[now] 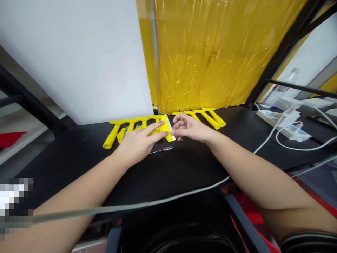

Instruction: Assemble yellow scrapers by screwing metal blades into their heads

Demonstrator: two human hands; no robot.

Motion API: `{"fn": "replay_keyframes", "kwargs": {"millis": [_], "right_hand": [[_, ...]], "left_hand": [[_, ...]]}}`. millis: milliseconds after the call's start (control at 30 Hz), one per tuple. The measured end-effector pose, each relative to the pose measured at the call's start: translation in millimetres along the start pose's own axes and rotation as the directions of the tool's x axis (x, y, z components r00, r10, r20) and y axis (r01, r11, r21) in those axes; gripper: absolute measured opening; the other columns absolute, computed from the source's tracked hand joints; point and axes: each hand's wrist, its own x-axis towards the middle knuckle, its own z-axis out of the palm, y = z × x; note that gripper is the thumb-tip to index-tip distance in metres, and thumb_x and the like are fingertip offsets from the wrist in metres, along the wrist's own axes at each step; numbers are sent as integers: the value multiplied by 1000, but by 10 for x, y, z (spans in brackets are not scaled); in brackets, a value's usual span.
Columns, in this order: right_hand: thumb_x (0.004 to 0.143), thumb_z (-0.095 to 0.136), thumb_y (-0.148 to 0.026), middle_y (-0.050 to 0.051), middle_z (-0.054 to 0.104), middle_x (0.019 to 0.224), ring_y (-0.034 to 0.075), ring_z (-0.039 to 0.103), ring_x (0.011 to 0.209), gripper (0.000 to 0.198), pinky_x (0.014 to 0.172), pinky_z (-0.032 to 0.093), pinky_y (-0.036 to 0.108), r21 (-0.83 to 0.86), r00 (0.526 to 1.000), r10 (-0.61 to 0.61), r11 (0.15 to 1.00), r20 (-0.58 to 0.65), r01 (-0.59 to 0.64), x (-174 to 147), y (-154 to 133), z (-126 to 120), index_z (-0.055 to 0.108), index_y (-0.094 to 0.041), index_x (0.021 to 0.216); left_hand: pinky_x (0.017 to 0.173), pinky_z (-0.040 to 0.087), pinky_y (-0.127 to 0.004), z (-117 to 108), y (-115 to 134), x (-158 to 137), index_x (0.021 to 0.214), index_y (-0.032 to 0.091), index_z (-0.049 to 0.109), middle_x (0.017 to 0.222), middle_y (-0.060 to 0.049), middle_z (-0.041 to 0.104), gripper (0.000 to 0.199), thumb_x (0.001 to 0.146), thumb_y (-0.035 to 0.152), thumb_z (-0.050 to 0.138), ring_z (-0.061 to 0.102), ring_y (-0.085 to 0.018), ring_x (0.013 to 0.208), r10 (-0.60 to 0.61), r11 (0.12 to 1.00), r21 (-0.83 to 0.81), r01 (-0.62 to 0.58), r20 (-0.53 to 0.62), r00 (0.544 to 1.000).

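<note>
My left hand (139,142) pinches the yellow scraper (165,127); can't tell if my right hand (191,128) pinches its white edge (169,123). Needs steadiness.

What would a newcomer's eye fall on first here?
Probably the large yellow plastic sheeting behind the black table. Next come the yellow handled tools lined up along the table's back, and the yellow piece between the left hand and right hand.
</note>
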Motion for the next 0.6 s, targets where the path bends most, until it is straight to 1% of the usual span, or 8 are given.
{"fn": "replay_keyframes", "kwargs": {"millis": [67,100,167,200,300,400,500,600], "right_hand": [[81,81,-30,0,69,78,15,68,71,31,66,59,29,-200,996,-42,979,-76,26,-17,-39,-134,57,-20,98],[84,77,-27,1,69,77,15,68,71,20,68,58,29,-347,992,-70,938,-110,27,-28,-55,-202,62,-19,94],[85,72,-20,4,73,80,16,68,74,5,72,57,30,-608,986,-102,794,-131,1,-53,-77,-318,69,-17,89],[84,71,-16,4,75,84,17,70,76,5,74,56,29,-687,989,-87,726,-116,-17,-66,-83,-357,72,-17,89],[81,70,-11,4,79,91,18,73,82,17,77,56,29,-776,999,45,628,-31,-52,-90,-82,-367,78,-18,94],[81,74,-14,5,80,90,21,74,84,17,79,55,31,-829,989,146,554,11,-73,-73,-59,-253,80,-18,96],[84,75,-17,8,79,91,24,73,83,18,78,54,35,-898,986,166,434,-1,-74,-26,-15,-119,81,-18,101],[85,73,-17,11,79,92,27,72,86,14,77,52,35,-942,993,114,332,-6,-44,14,27,-37,81,-19,96]], "left_hand": [[63,57,-33,-7,-18,-3,137,39,68,159,-4,55,44,103,21,47,76,-25,94,-7,1000,-4,7,14,1000],[61,56,-32,-10,-26,-5,136,39,69,159,-3,55,43,103,21,47,76,-24,93,-7,1000,-5,7,18,1000],[61,55,-32,-12,-43,-12,134,39,70,159,-3,55,42,103,22,47,76,-24,92,-1,1000,-2,1,26,1000],[61,55,-33,-11,-52,-16,134,39,71,158,-3,55,41,104,23,48,76,-24,92,2,1000,-3,-2,33,999],[62,55,-34,2,-78,-30,133,39,71,159,-3,55,41,104,24,47,76,-24,91,6,1000,-24,-5,47,999],[62,54,-34,16,-97,-41,131,40,72,159,-2,55,39,105,25,46,76,-24,91,17,999,-37,-15,51,999],[61,54,-33,18,-103,-40,129,40,73,159,-1,55,38,106,27,46,76,-23,88,40,999,-34,-38,59,997],[62,55,-32,13,-96,-31,129,38,73,158,-2,55,38,105,25,47,75,-22,89,89,995,-60,-85,68,994]]}}
